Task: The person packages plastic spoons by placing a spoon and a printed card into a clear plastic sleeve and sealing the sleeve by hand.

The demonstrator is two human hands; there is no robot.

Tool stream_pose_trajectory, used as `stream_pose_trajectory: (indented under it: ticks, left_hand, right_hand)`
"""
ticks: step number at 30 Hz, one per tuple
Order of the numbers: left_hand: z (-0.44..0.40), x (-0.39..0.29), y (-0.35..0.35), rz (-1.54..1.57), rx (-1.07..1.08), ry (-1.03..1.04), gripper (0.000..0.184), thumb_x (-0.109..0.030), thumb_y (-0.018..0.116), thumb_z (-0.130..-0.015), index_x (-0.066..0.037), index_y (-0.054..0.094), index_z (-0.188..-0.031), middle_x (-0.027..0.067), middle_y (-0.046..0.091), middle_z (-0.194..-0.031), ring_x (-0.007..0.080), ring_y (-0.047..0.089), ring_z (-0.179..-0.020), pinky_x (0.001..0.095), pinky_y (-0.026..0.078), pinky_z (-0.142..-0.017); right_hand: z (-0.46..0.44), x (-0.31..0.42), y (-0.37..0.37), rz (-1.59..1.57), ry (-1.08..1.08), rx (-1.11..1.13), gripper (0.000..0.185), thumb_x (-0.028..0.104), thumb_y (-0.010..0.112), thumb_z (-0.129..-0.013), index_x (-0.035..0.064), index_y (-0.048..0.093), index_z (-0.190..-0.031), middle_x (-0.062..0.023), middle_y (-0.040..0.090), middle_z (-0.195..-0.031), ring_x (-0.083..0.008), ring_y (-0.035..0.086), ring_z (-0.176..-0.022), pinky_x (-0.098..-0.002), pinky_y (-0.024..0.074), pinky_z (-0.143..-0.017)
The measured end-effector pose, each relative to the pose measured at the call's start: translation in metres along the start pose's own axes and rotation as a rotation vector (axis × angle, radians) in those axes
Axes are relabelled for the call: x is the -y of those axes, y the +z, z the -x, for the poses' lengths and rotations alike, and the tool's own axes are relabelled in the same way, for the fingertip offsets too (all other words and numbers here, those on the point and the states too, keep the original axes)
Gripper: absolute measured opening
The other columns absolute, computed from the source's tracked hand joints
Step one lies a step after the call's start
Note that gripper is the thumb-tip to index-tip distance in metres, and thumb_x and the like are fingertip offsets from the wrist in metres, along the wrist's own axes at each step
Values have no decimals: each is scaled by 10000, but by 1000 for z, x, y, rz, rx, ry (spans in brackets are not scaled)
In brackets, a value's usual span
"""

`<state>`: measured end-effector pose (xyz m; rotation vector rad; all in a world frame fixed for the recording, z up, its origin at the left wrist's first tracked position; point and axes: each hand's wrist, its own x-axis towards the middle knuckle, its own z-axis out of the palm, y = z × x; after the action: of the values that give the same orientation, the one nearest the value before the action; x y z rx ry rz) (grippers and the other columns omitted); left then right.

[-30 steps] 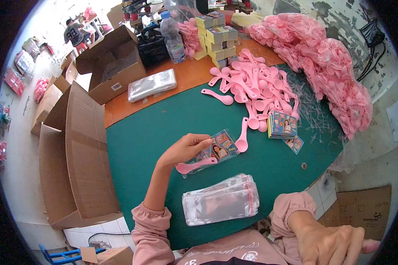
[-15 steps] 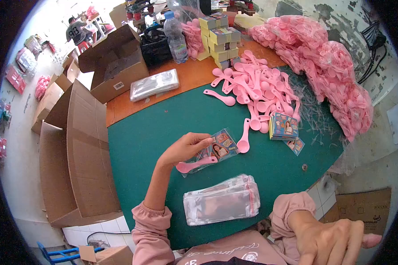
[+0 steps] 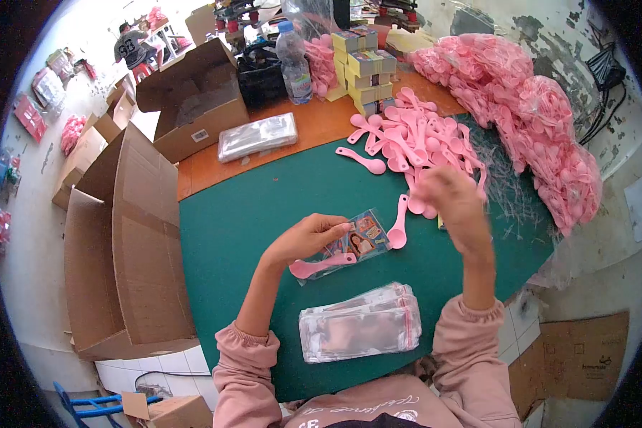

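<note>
Left hand point(image 3: 305, 239) pinches clear bag point(image 3: 339, 250) holding card point(image 3: 365, 237), on table point(image 3: 257, 200) beyond bag stack point(image 3: 360, 324). Best: light grip, card kept flat. Right hand point(image 3: 453, 203) blurred over spoon pile point(image 3: 421, 135); fingers' state, cannot tell. Spoon point(image 3: 322, 265) at bag's near edge: bowl leftward, handle rightward; long axis rises slightly rightward.

Card packet point(image 3: 367, 235): glossy clear plastic | spoons point(image 3: 419, 141): smooth plastic | tabletop point(image 3: 264, 207): smooth, matt | carton point(image 3: 153, 267): matt cardboard | sleeves point(image 3: 246, 364): matt cloth
</note>
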<state>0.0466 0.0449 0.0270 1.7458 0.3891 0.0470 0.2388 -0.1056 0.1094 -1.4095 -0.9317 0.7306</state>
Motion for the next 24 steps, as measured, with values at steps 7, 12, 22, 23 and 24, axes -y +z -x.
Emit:
stream_pose_trajectory:
  ticks: [7,12,22,23,24]
  left_hand:
    - [0,3,-2,-48,-3,-39,361,-333,440,-915,-11,595,-971,-41,503,-707,49,410,-641,219,381,-548]
    - [-3,4,2,-97,-4,91,361,-331,441,-914,-17,598,-995,-28,524,-721,63,431,-639,233,394,-531]
    - [-5,8,13,-282,-15,50,418,-339,465,-893,-80,438,-1220,99,617,-830,160,561,-692,296,458,-637]
    - [-6,11,14,-322,-37,139,440,-341,472,-889,-91,409,-1246,102,618,-853,178,575,-726,302,461,-666]
    - [-3,7,14,-321,-40,138,440,-341,472,-889,-91,409,-1246,102,618,-853,178,575,-726,302,461,-666]
  right_hand:
    - [-13,-65,8,33,118,486,94,59,608,-788,0,566,-847,-22,559,-715,-74,522,-634,-210,434,-578]
    - [-11,-70,13,87,208,591,105,61,621,-778,7,550,-833,-12,556,-744,-63,512,-659,-210,434,-595]
    - [-4,-81,28,89,149,647,205,130,662,-736,2,570,-868,-5,569,-724,-79,504,-669,-232,423,-608]
    - [-4,-76,29,176,189,668,217,120,656,-732,-4,571,-890,-7,574,-725,-80,501,-656,-234,420,-590]
    - [-4,-74,29,261,228,688,232,111,649,-729,-9,572,-911,-8,578,-726,-81,499,-644,-236,418,-572]
